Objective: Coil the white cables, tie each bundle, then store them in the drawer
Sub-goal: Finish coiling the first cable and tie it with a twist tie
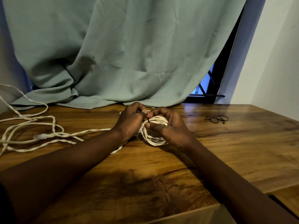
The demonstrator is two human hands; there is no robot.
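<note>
Both hands, left hand and right hand, curl fingers around the coil, pinching a black tie to bind it.

Pale green curtain in heavy folds behind a dark, wood-grain table, hem bunched on the tabletop's far edge. At right, a gap past the curtain's edge onto a black-framed window with crossed bars and blue light beyond. Plain white wall at far right, soft glare on the varnished boards near the window, a dark seam between table panels at the near right corner.
</note>
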